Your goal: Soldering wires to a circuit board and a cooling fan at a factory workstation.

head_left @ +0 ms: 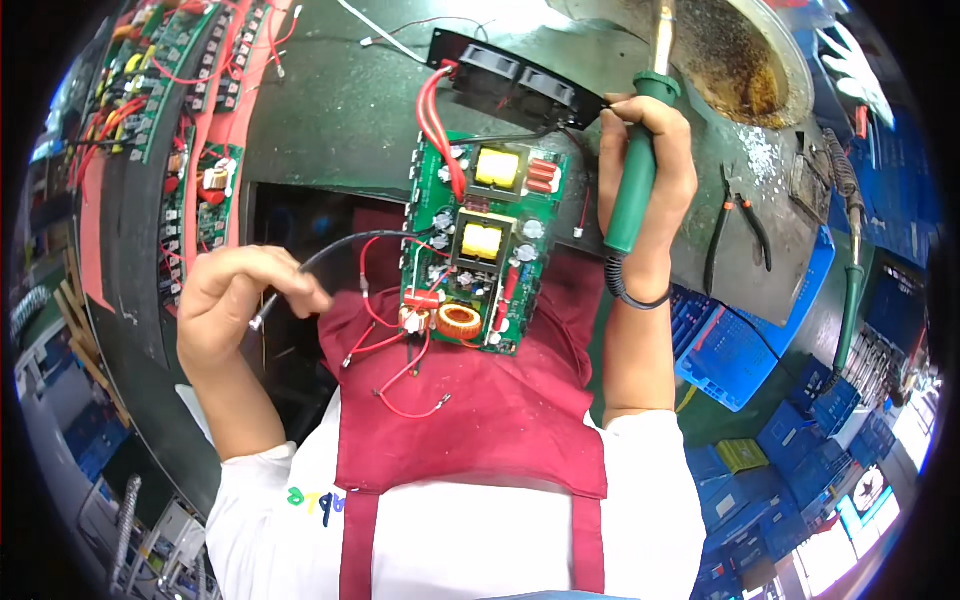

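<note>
Circuit board [480, 245], green and long, lies in front of the person, its near end over the red apron [490, 420] and its far end on the dark table [340, 110]. It carries two yellow transformers, several grey capacitors and a copper-wound ring coil at its near end. Red wires loop from its far end toward a black double fan unit [515, 85] lying on the table just beyond it, and more red wires with bare tips trail off its near end onto the apron.

A black cable [340, 245] runs from the board's left side to the left hand [240, 300], whose fingers are curled around the cable near its metal tip. The right hand [650, 165] is wrapped tight around the green grip of a soldering iron [640, 150], held nearly upright just right of the board, its metal shaft pointing away from the person and its dark cord looping around the wrist.

Beyond the iron sits a round tray [770, 80] crusted with brown residue. Black-handled pliers [735, 225] lie on the table to the right, and a second green-handled iron [850, 300] rests further right. Blue plastic bins [740, 350] stand below the table edge. On the left, more green boards [190, 110] lie in rows on red sheets.
</note>
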### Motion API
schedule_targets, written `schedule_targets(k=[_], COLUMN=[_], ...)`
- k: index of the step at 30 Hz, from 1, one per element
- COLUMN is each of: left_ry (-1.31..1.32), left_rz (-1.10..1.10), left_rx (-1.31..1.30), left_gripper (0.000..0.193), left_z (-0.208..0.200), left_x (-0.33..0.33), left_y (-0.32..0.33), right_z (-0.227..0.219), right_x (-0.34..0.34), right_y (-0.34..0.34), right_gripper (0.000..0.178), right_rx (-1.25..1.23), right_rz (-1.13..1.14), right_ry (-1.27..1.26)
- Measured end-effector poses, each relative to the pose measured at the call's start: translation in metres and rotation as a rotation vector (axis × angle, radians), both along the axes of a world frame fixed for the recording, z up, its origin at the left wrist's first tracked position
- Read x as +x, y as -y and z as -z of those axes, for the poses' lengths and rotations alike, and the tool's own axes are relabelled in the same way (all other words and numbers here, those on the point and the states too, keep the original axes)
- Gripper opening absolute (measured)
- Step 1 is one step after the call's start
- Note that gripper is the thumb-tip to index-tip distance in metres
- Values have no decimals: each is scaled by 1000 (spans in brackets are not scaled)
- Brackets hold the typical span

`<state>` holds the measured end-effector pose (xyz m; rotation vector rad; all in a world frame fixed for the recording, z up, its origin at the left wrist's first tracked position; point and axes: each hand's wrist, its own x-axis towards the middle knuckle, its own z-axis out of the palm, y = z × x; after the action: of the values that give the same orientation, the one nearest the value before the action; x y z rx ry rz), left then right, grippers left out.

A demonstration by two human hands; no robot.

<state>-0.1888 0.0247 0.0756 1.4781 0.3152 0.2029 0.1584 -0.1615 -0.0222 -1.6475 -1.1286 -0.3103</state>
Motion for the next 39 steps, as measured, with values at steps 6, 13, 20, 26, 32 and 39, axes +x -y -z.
schedule_targets(k=[6,13,20,26,32,39], left_ry=[-38,31,18,-7,-49,-50], left_rz=[95,-285,-369,-338,-318,-353], left_rx=[239,1104,1388,1351,1456,1442], left_gripper=[25,14,23,12,14,12], left_z=[-17,30,49,56,58,63], left_x=[99,194,204,205,210,210], left_y=[0,49,59,61,69,65], right_z=[2,4,6,5,8,-18], right_x=[0,1,2,3,3,-4], right_y=[-4,-5,-8,-9,-10,23], right_gripper=[37,36,34,34,33,25], right_rx=[17,49,92,90,70,-71], right_rz=[-21,-25,-30,-53,-59,-43], right_ry=[-12,-74,-77,-78,-68,13])
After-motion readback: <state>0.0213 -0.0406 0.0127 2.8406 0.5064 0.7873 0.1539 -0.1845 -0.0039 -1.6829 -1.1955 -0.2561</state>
